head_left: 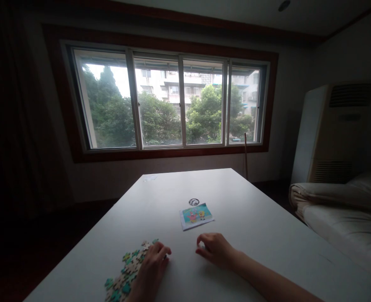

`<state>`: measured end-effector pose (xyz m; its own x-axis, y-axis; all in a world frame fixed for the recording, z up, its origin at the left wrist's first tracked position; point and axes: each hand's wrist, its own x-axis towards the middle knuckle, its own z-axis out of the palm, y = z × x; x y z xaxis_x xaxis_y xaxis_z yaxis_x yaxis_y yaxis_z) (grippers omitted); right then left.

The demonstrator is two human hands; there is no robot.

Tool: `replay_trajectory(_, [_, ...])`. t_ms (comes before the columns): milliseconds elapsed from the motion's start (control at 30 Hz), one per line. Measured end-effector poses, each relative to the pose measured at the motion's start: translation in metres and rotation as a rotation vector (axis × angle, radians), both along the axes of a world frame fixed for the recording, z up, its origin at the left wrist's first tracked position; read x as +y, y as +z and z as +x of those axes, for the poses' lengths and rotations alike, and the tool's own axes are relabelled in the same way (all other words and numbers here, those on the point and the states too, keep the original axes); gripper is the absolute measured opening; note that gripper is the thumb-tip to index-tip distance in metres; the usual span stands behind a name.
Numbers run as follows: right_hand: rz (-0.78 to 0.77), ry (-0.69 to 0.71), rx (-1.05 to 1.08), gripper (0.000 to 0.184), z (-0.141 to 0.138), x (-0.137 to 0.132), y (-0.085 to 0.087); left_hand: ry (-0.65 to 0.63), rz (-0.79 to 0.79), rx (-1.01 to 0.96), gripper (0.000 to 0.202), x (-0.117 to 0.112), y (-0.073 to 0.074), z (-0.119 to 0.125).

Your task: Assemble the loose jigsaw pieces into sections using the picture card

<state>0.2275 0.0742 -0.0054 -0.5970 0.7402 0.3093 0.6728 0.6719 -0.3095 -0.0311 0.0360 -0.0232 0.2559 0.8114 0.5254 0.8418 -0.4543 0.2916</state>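
Head view: a white table point(251, 197) is seen from above, with a picture card point(196, 215) lying flat on it; the card is taken as the landmark for everything that follows.

A heap of loose puzzle pieces point(125, 272), teal and pale, is spread on the table nearer to the camera than the card and to its left. The left hand point(150, 266) is laid on the card-side edge of that heap, palm down, its fingers bent over the outermost pieces. Whether a piece is pinched beneath those fingers cannot be told, since the fingertips are hidden by the hand itself.

The right hand point(215, 249) is rested on the bare table just short of the card on the camera side, well apart from the heap. Its fingers are curled loosely inward, with thumb and forefinger drawn close together. Whether anything is held between them cannot be told.

A small dark round object point(193, 201) is seen just beyond the card, almost touching its far edge. Far beyond the card, a wide window point(169, 100) is set in the wall. To the right of the card, off the table, pale bedding point(339, 209) is piled, and a tall air conditioner point(336, 134) is stood behind it.
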Motion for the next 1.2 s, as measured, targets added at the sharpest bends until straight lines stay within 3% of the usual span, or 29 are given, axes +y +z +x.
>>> replay_trajectory(267, [-0.003, 0.000, -0.007, 0.023, 0.000, 0.000, 0.002, -0.138, 0.042, 0.011, 0.028, -0.003, 0.007, 0.006])
replay_trajectory(433, [0.000, -0.001, 0.000, 0.023, 0.001, 0.000, 0.002, 0.000, 0.133, 0.046, 0.028, -0.001, -0.001, 0.001])
replay_trajectory(500, [0.000, 0.001, 0.001, 0.022, 0.001, 0.000, 0.002, 0.058, 0.091, 0.068, 0.024, -0.002, 0.000, 0.000])
replay_trajectory(633, [0.004, 0.005, 0.003, 0.021, 0.001, 0.000, -0.001, 0.066, -0.078, 0.082, 0.025, -0.010, 0.012, 0.004])
replay_trajectory(767, [0.013, 0.007, -0.001, 0.021, 0.001, 0.002, -0.002, 0.087, -0.115, 0.092, 0.025, -0.015, 0.023, 0.008])
replay_trajectory(900, [0.000, -0.002, -0.004, 0.022, 0.001, 0.001, -0.001, 0.099, -0.056, 0.105, 0.021, -0.014, 0.022, 0.007])
replay_trajectory(1067, [-0.012, 0.002, -0.029, 0.027, 0.001, -0.001, 0.002, 0.085, 0.071, 0.041, 0.015, -0.007, 0.008, 0.000])
replay_trajectory(1200, [-0.044, -0.001, -0.049, 0.026, 0.001, -0.001, 0.004, 0.012, 0.216, -0.030, 0.022, -0.002, 0.001, -0.002])
